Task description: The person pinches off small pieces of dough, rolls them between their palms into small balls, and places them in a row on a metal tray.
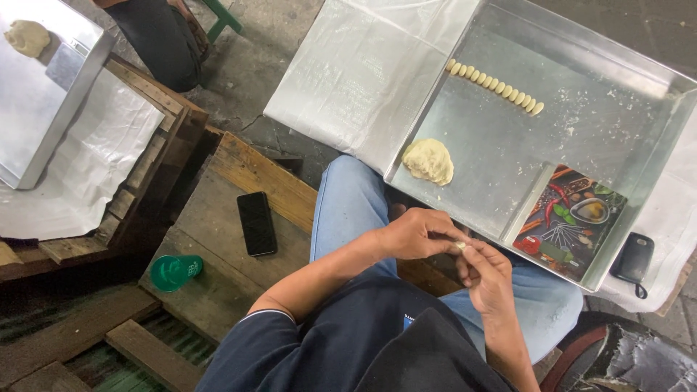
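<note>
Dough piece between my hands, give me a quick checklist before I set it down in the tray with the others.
1. Dough piece held between left hand and right hand: ok.
2. Piece shaped like the others: cannot tell, fingers hide most of it.
3. Free space in the metal tray past the row of shaped pieces: ok.
4. Dough lump left in the tray for more pieces: ok.
5. Printed board lies apart from the row: ok.
</note>
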